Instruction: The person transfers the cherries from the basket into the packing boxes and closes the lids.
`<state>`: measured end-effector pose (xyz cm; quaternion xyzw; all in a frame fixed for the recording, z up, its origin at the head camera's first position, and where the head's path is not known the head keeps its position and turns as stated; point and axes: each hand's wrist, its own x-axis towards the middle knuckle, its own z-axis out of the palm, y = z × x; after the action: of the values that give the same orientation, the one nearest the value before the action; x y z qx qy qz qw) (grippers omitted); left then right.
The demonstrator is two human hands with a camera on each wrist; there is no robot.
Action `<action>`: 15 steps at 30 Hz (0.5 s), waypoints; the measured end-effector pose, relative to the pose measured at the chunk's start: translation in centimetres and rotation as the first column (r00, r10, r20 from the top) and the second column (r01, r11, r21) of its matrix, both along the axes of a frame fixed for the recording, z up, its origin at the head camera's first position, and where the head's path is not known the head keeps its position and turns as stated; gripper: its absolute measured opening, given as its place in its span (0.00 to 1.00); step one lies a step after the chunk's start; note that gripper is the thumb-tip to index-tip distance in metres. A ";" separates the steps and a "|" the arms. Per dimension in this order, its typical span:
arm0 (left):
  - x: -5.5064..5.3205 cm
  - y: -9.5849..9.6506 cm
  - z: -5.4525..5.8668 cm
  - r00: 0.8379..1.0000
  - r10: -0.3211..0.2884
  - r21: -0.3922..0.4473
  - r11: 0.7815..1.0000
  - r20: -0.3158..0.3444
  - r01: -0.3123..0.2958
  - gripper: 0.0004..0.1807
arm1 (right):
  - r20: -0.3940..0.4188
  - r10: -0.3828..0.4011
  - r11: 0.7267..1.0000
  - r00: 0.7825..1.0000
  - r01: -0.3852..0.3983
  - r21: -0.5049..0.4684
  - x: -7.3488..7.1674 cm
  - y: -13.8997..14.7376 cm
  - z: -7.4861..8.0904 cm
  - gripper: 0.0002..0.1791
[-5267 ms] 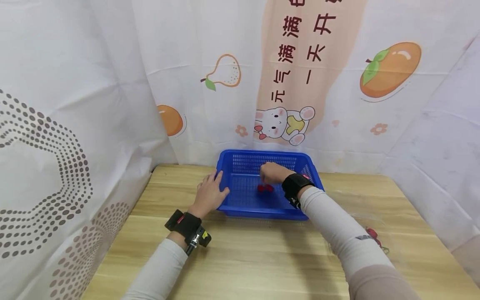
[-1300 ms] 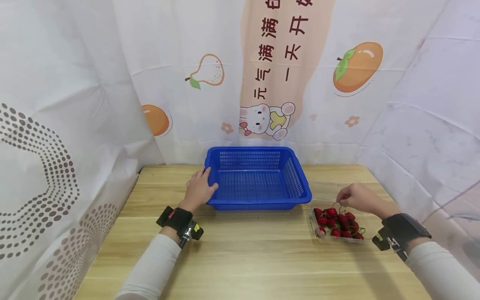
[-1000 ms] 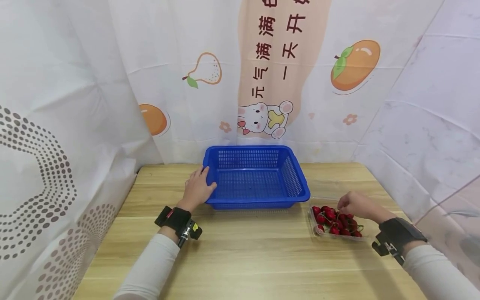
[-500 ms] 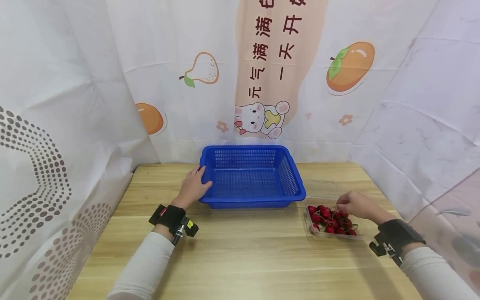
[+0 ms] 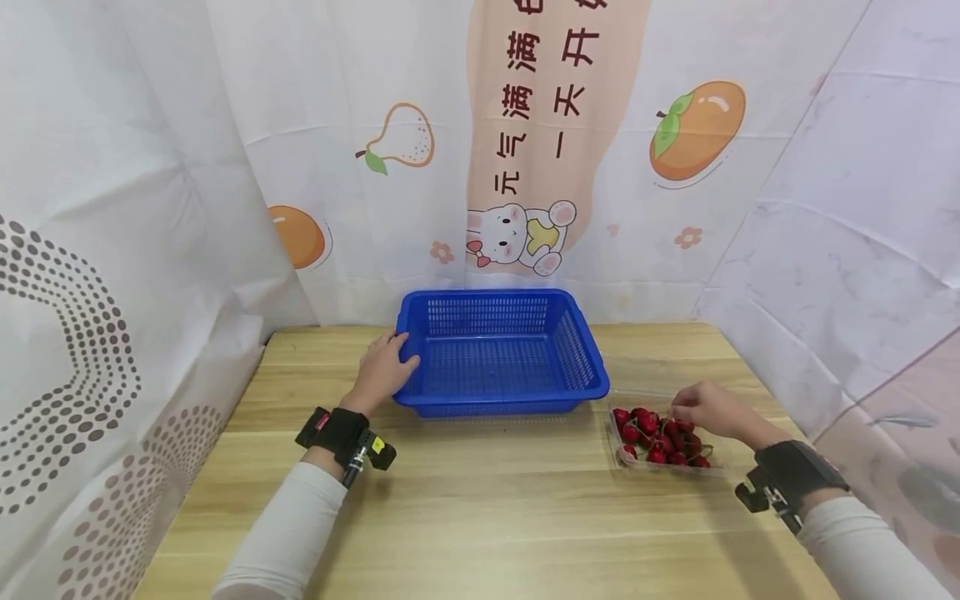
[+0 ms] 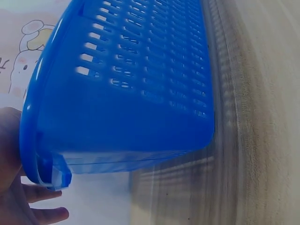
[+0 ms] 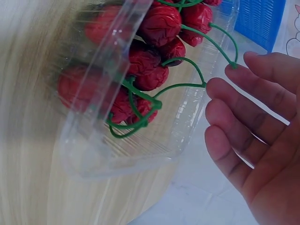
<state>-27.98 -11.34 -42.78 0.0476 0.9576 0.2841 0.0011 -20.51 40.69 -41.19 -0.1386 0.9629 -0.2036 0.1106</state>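
In the head view, a blue perforated plastic basket (image 5: 491,354) sits at the back of the table. My left hand (image 5: 381,367) rests on its left rim with fairly straight fingers, which the left wrist view shows beside the rim (image 6: 30,117). To the right lies a clear plastic box (image 7: 180,136) of red cherries (image 5: 651,425) with green stems. My right hand (image 5: 711,408) hovers over the box's right side. In the right wrist view, thumb and index fingertip appear to pinch a green stem (image 7: 222,49); another stem end meets the middle fingertip.
The box's clear lid (image 5: 637,367) lies folded back behind it, near the basket's right end. White printed curtains (image 5: 420,242) stand behind and at both sides of the wooden table (image 5: 487,517).
Earlier my right hand was inside the basket above some red fruit, which is no longer seen there. It is now at the cherry box, nearly still lately. My left hand has stayed at the rim.
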 end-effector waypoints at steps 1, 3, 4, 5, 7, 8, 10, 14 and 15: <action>0.0 0.1 0.1 1.000 0.000 -0.014 1.000 -0.014 0.000 0.33 | -0.009 0.003 1.000 1.000 -0.003 -0.003 0.0 0.1 0.1 0.11; 0.2 0.5 0.5 0.999 -0.004 -0.044 0.999 -0.051 0.002 0.32 | -0.028 0.006 1.000 1.000 -0.006 -0.008 0.2 0.2 0.3 0.11; 0.3 0.7 0.7 0.997 -0.010 -0.052 0.999 -0.072 0.006 0.32 | -0.036 0.000 1.000 0.999 0.000 -0.010 0.2 0.3 0.4 0.11; 0.4 1.0 1.0 0.996 -0.018 -0.053 0.999 -0.093 0.013 0.32 | -0.044 -0.003 1.000 0.999 0.002 -0.009 0.3 0.4 0.5 0.11; 0.7 1.8 1.5 0.990 -0.046 -0.051 0.998 -0.133 0.039 0.31 | -0.061 -0.009 1.000 0.998 0.009 -0.009 0.6 0.6 0.7 0.11; 1.0 2.3 1.7 0.987 -0.061 -0.044 0.998 -0.147 0.055 0.31 | -0.069 -0.013 1.000 0.998 0.012 -0.007 0.7 0.8 0.8 0.11; 1.4 3.4 2.2 0.983 -0.084 -0.021 0.996 -0.166 0.082 0.30 | -0.085 -0.029 1.000 0.996 0.029 -0.001 0.9 1.0 0.9 0.11; 2.4 5.9 2.8 0.970 -0.112 -0.035 0.994 -0.218 0.107 0.27 | -0.114 -0.059 0.998 0.992 0.060 0.002 1.4 1.7 0.9 0.12; 2.6 6.5 2.9 0.963 -0.121 -0.051 0.992 -0.240 0.112 0.27 | -0.125 -0.069 0.998 0.990 0.070 0.005 1.5 1.8 0.9 0.12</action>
<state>-25.38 -4.86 -39.88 0.1381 0.9512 0.2581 -0.0982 -18.98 42.52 -40.32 -0.1168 0.9731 -0.1937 0.0440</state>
